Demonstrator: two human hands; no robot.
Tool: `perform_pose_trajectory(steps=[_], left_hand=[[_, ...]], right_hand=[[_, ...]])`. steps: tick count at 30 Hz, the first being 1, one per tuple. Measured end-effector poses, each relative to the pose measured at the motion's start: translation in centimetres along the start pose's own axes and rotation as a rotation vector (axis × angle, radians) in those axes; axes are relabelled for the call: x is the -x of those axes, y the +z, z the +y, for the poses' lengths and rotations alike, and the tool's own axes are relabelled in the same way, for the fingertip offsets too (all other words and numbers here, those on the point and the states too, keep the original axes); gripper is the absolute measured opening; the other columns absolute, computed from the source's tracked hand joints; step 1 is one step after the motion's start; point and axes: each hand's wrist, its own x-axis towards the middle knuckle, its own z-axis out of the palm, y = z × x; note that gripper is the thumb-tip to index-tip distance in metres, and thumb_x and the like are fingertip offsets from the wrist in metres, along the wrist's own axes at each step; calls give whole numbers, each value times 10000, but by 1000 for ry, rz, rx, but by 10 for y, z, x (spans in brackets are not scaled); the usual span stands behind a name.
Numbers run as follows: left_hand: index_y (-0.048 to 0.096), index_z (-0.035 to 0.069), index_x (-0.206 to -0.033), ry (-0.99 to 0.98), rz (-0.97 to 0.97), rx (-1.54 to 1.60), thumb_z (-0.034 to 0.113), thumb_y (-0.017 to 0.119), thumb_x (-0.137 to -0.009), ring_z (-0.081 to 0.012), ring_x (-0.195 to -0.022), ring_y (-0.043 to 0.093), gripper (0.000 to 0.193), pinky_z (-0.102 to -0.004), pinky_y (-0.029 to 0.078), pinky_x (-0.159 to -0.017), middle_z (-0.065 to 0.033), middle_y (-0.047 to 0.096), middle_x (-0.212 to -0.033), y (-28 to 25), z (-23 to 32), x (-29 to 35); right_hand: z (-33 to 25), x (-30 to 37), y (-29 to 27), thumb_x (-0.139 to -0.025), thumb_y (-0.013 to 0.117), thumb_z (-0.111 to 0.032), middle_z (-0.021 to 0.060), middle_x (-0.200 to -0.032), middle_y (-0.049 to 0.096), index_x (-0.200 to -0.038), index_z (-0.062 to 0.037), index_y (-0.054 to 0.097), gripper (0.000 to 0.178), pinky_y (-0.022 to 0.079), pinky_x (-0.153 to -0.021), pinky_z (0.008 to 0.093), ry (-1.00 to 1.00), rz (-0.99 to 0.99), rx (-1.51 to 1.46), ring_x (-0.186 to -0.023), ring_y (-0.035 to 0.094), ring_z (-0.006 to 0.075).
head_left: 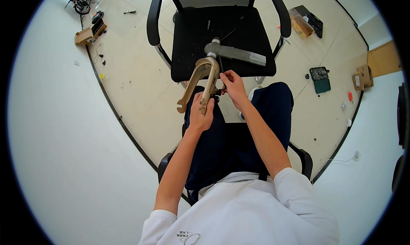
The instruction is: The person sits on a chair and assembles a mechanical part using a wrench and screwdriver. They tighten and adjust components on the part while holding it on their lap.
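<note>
A tan bicycle fork point(200, 76) with two curved legs and a grey steerer tube lies across my lap and the seat of the black chair point(239, 52) in front of me. My left hand point(200, 114) grips the lower end of one fork leg. My right hand point(232, 85) pinches a small dark part or tool at the same leg's tip, beside the left hand. What the small part is cannot be told.
I sit on a black armchair point(304, 159), legs in dark trousers. Around lie a green case point(321, 79), cardboard boxes point(362, 76), a dark bag point(305, 20), a small box with tools point(90, 31) and scattered small bits on the beige tiled floor. White walls curve at both sides.
</note>
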Motion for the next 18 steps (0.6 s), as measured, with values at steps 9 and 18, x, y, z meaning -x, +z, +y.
perform_pose_trajectory(steps=[9, 18], left_hand=[[571, -26, -1084, -25, 6, -6, 183, 485, -929, -357, -1034, 519, 274, -409, 424, -888, -170, 587, -1043, -1, 15, -2], [570, -26, -1092, -37, 10, -18, 191, 491, -930, -362, -1029, 519, 281, -412, 424, -884, -176, 588, -1044, -1, 14, -3]], right_hand=[[-6, 3, 4, -946, 592, -216, -12, -723, 501, -917, -39, 557, 182, 482, -518, 233, -23, 6, 70, -614, 473, 59], [-16, 5, -2, -923, 622, -179, -9, -738, 552, -914, -30, 576, 156, 494, -502, 231, -140, -119, 157, -652, 533, 56]])
